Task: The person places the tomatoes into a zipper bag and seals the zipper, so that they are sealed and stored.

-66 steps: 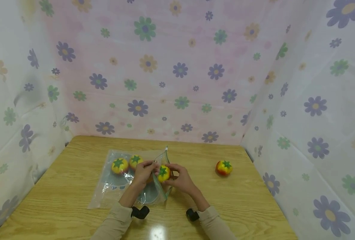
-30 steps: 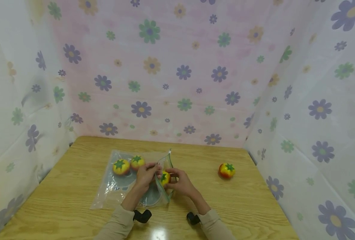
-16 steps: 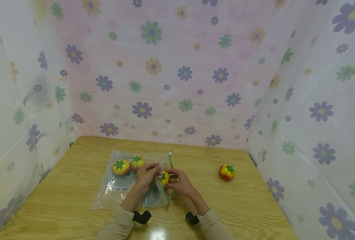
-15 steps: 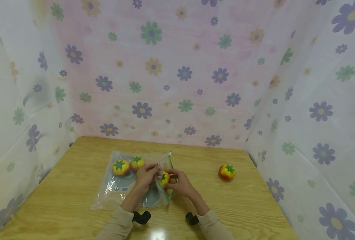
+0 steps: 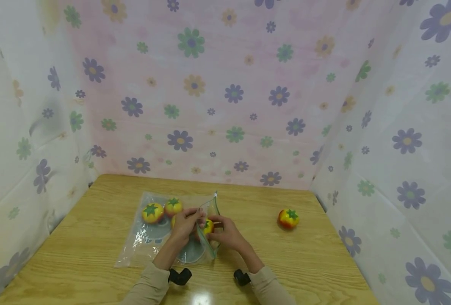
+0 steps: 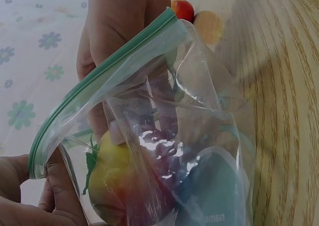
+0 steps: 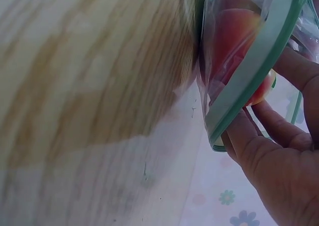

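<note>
A clear zip bag (image 5: 130, 250) with a green-edged mouth lies on the table, its mouth facing right. My left hand (image 5: 181, 226) pinches the bag's edge beside the opening, and its fingers (image 6: 60, 186) show there in the left wrist view. Inside the mouth is a yellow-and-red toy tomato (image 5: 208, 226) with green leaves, held by the fingers of my right hand (image 5: 227, 233). The left wrist view shows this tomato (image 6: 112, 178) partly behind the clear plastic. Two more tomatoes (image 5: 153, 213) sit deeper in the bag; another is mostly hidden behind my left hand.
One loose toy tomato (image 5: 288, 219) stands on the wooden table (image 5: 286, 262) to the right. Flower-print sheets (image 5: 225, 114) enclose the table's back and sides. Black wrist cameras (image 5: 180, 276) sit at both cuffs.
My right hand has moved left into the bag's mouth, taking the held tomato further in. My left hand keeps its pinch on the bag's edge. The head view has shifted slightly.
</note>
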{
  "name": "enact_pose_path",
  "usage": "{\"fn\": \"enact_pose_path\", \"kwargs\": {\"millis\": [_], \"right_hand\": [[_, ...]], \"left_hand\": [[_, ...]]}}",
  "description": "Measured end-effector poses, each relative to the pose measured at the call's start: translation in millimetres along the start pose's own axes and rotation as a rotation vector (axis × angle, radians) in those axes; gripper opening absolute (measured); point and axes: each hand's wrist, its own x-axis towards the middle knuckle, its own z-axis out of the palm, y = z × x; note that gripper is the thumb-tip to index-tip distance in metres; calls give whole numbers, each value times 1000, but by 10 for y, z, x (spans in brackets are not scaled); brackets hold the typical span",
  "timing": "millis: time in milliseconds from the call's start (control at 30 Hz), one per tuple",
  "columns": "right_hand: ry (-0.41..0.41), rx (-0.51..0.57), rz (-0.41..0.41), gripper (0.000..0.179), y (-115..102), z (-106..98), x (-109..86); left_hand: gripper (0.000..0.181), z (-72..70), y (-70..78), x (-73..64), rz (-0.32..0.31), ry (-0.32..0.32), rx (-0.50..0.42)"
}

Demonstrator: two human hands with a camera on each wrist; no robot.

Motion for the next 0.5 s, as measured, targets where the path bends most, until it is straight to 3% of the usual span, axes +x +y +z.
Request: {"fn": "enact_pose_path", "kwargs": {"millis": [300, 500], "right_hand": [[21, -18, -19, 53, 36, 9, 23], [38, -52, -15, 51, 45, 29, 46]], "left_hand": [[27, 1, 1, 17, 2, -17, -51], [29, 5, 2, 17, 10, -9, -26]]}}
